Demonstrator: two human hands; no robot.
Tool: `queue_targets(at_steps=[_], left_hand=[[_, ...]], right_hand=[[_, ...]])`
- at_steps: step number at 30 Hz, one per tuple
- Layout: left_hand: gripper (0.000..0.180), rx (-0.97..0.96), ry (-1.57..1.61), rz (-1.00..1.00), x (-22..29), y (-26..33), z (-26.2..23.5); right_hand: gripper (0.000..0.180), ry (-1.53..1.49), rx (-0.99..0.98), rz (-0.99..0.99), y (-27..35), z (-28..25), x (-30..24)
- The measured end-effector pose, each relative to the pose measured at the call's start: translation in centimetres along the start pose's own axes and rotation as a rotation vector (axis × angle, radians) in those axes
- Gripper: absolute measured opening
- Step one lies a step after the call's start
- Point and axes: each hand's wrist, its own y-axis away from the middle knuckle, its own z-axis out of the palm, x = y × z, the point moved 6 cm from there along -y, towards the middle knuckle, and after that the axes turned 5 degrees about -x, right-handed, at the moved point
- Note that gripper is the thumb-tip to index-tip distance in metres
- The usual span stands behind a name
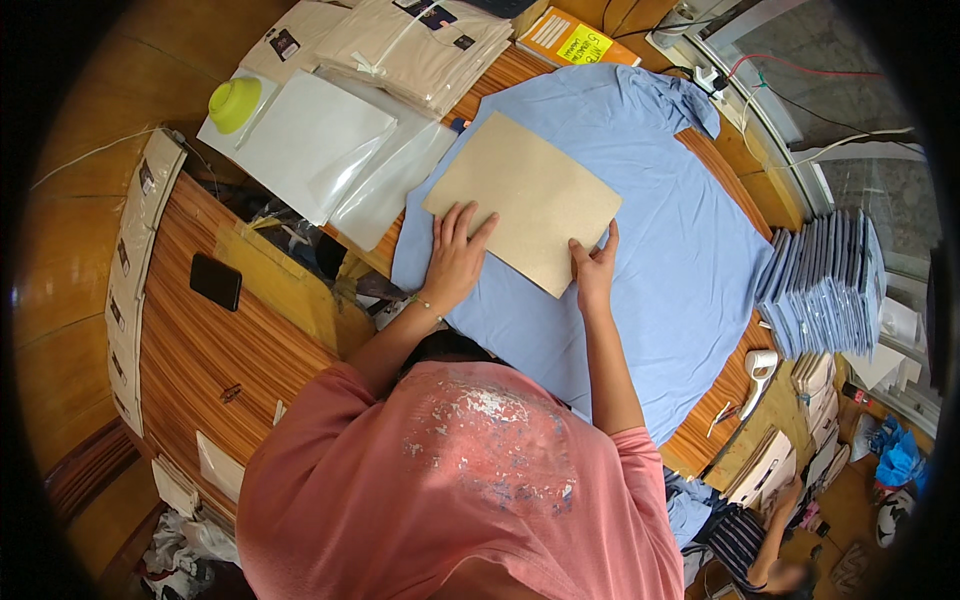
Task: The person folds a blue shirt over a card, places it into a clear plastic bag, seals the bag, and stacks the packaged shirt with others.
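A light blue shirt (680, 260) lies spread face down over the wooden table, its collar end at the far side. On it rests a tan cardboard sheet (525, 200), set at a slant. My left hand (458, 260) lies on the sheet's near left edge, its fingers stretched out over the cardboard. At the right corner, my right hand (595, 265) grips the sheet's edge between thumb and fingers.
Packed light blue shirts (820, 285) are stacked at the right beside a white tape gun (760, 375). Clear plastic bags (320, 140), a yellow-green bowl (234, 105) and packed cream garments (420, 50) lie far left. A phone (215, 281) rests left. Another person (750, 540) sits lower right.
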Motion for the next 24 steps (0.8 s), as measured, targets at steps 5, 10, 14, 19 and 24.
queue_targets(at_steps=[5, 10, 14, 19, 24], left_hand=[[0.051, 0.002, -0.031, -0.019, -0.2, 0.2, 0.1], [0.051, 0.000, -0.058, -0.018, -0.4, 0.2, 0.6], [0.056, 0.000, -0.023, -0.031, -0.7, 0.4, 0.9], [0.055, -0.001, -0.041, -0.028, -0.5, 0.4, 0.7], [0.049, 0.037, -0.029, -0.024, -0.7, 0.5, 0.7]], right_hand=[[0.081, 0.290, -0.035, 0.086, 0.3, -0.4, -0.7], [0.066, 0.460, -0.134, 0.080, 0.0, -0.3, -1.2], [0.061, 0.544, -0.150, 0.123, 0.3, 0.0, -2.1], [0.061, 0.748, -0.176, 0.114, -0.3, -0.5, -1.7], [0.062, 0.923, -0.200, 0.119, -0.8, -0.7, -1.1]])
